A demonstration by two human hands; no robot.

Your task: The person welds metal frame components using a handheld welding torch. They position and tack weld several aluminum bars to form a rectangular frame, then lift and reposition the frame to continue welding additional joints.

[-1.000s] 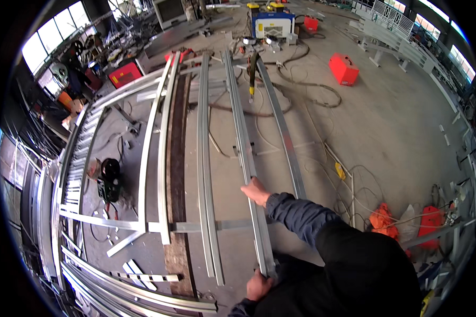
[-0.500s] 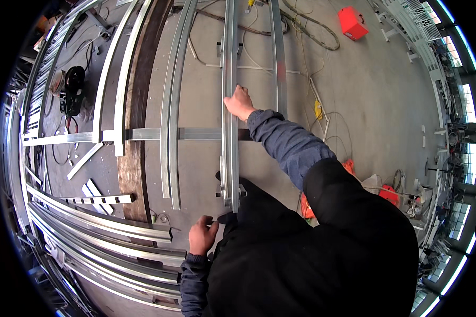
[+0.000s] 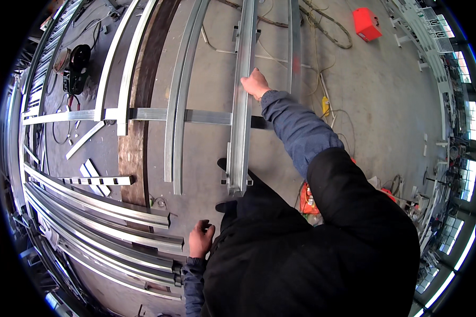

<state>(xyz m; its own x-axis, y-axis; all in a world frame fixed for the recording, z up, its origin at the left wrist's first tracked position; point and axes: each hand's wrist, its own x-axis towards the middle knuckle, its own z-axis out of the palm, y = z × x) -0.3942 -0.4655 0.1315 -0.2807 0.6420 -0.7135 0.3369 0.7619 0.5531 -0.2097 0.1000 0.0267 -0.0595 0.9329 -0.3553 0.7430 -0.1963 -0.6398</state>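
Hands are pretty well apart tbh: the left hand (image 3: 200, 239) is half open down beside the black jacket (image 3: 296, 264), loosely curled with nothing seen held, and some steel profiles (image 3: 158, 242) are stacked just off to its left. Up ahead and a bit to the right of it, the near end of the long steel channel (image 3: 240, 127) can be spotted, and farther along, its right edge is gripped by the right hand (image 3: 255, 84), fingertips mostly hidden. Way past that, a red box (image 3: 366, 24) is parked on the floor.
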